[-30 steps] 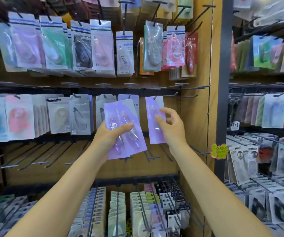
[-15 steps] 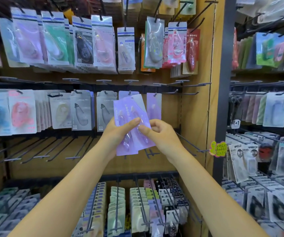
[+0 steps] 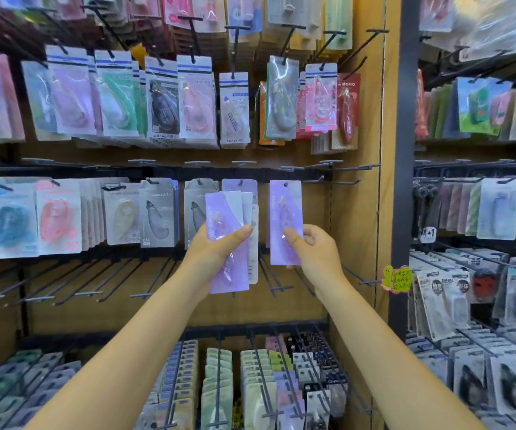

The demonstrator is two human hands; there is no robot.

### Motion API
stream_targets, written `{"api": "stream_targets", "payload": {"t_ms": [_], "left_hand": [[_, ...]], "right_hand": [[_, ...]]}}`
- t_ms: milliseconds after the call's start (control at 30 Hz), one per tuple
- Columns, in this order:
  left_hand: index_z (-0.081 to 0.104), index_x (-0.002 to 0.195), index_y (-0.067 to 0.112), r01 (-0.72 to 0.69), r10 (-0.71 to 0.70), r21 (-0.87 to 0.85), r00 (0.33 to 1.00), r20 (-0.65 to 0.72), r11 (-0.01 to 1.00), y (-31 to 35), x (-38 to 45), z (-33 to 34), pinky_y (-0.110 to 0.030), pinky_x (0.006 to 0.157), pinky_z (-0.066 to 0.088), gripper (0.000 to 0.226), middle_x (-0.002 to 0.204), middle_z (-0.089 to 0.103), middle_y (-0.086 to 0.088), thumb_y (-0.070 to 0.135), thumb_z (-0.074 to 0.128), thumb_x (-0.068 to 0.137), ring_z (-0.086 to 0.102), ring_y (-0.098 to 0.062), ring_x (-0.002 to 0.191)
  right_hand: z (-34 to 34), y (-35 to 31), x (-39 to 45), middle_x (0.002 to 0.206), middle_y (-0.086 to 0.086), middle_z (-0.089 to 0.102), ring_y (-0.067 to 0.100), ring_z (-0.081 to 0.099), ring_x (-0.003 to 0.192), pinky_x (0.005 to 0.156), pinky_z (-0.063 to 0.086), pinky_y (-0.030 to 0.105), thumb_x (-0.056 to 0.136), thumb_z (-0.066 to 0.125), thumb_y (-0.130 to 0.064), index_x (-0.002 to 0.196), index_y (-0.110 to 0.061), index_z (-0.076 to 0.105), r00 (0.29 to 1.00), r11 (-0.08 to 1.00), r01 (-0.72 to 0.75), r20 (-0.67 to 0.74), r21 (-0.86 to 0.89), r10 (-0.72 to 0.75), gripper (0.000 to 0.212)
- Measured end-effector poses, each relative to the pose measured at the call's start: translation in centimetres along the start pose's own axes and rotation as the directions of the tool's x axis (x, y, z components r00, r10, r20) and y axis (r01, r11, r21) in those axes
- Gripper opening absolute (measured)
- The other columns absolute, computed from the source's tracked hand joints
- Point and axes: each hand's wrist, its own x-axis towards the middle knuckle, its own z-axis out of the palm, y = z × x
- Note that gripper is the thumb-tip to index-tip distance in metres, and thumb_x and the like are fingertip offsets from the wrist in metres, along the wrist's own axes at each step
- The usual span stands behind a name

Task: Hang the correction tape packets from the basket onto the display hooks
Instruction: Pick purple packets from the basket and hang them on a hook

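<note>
The right hand pinches one flat lilac plastic correction-tape packet upright – its hole seemingly at the black wire hook above – while the left hand grips a fanned lilac stack just left

Two bare hands are raised before the display: the left hand and the right hand. The left holds a fanned stack of flat lilac correction tape packets; at least three card edges show, the exact number unclear. The right holds one single lilac packet. One yellow-green sticker tag hangs at the right.
</note>
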Motion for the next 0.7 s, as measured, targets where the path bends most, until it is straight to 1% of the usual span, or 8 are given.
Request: {"api": "stream_targets", "payload": {"t_ms": [67,133,267,367,467,567,633,700], "left_hand": [[0.070,0.120,0.026,-0.001,0.002,0.018,1.000,-0.018,1.000,0.0,-0.2,0.1,-0.066,0.094,0.055,0.062,0.113,0.074,-0.018,0.058,0.087,0.070,0.065,-0.051,0.108],[0.070,0.118,0.028,-0.005,0.005,0.022,1.000,-0.022,1.000,0.0,-0.2,0.1,-0.069,0.092,0.054,0.064,0.111,0.074,-0.020,0.061,0.087,0.065,0.064,-0.054,0.106],[0.070,0.114,0.028,0.009,-0.009,0.003,1.000,-0.021,1.000,-0.4,0.2,0.0,-0.041,0.082,0.062,0.034,0.097,0.079,0.004,0.041,0.083,0.085,0.076,-0.025,0.098],[0.068,0.111,0.030,0.000,0.000,0.015,1.000,-0.023,1.000,-0.8,0.4,0.2,-0.034,0.074,0.060,0.028,0.088,0.078,0.012,0.039,0.080,0.088,0.076,-0.014,0.087],[0.068,0.116,0.029,0.007,-0.007,0.006,0.999,-0.033,1.000,-1.2,0.5,0.3,-0.037,0.078,0.062,0.034,0.095,0.079,0.008,0.040,0.081,0.086,0.076,-0.016,0.092],[0.068,0.120,0.025,-0.004,0.003,-0.036,1.000,-0.031,0.999,-1.3,0.4,0.5,-0.035,0.079,0.062,0.034,0.106,0.079,0.001,0.037,0.077,0.090,0.076,-0.020,0.096],[0.068,0.121,0.022,-0.009,0.008,-0.057,1.000,-0.017,0.998,-1.3,0.3,0.8,-0.036,0.081,0.063,0.030,0.108,0.079,-0.002,0.036,0.073,0.094,0.076,-0.023,0.098],[0.067,0.125,0.017,-0.016,0.017,-0.066,1.000,0.005,0.998,-1.6,0.4,1.2,-0.039,0.087,0.062,0.034,0.112,0.078,-0.007,0.037,0.068,0.097,0.075,-0.027,0.102]], "right_hand": [[-0.1,-0.2,0.3,0.103,0.005,0.072,0.016,0.072,0.083,0.061,0.060,0.030,0.098,0.065,-0.032,0.123,-0.022,0.056,1.000,1.000,0.020,-0.018,0.006,-0.020,0.028],[-0.2,-0.4,0.7,0.103,0.001,0.069,0.017,0.070,0.088,0.065,0.060,0.031,0.097,0.067,-0.032,0.126,-0.032,0.050,0.997,0.996,0.069,-0.027,-0.050,-0.071,0.034],[-0.1,-0.2,0.9,0.098,-0.006,0.060,0.014,0.061,0.088,0.055,0.050,0.014,0.098,0.066,-0.028,0.124,-0.028,0.057,0.994,0.983,0.104,-0.022,-0.149,-0.109,0.027],[-0.4,0.6,1.3,0.103,-0.002,0.061,0.015,0.059,0.090,0.069,0.048,0.020,0.096,0.067,-0.033,0.118,-0.030,0.061,0.991,0.975,0.107,-0.061,-0.195,-0.121,0.023],[-0.9,0.7,1.3,0.112,0.005,0.056,0.010,0.055,0.088,0.070,0.043,0.017,0.096,0.067,-0.036,0.115,-0.033,0.062,0.992,0.960,0.080,-0.072,-0.269,-0.103,0.020],[-1.2,0.1,0.6,0.114,-0.002,0.052,0.003,0.053,0.090,0.069,0.040,0.012,0.096,0.066,-0.032,0.111,-0.029,0.065,0.987,0.940,0.094,-0.090,-0.329,-0.131,0.016],[-1.1,-0.6,-0.1,0.103,-0.002,0.061,0.006,0.058,0.082,0.067,0.043,0.017,0.096,0.066,-0.030,0.102,-0.025,0.068,0.989,0.949,0.129,-0.038,-0.288,-0.146,0.008],[-0.4,-1.2,-1.2,0.088,0.001,0.069,0.010,0.063,0.070,0.062,0.047,0.024,0.094,0.069,-0.029,0.095,-0.021,0.072,0.988,0.978,0.098,0.138,-0.185,-0.073,0.009]]}}
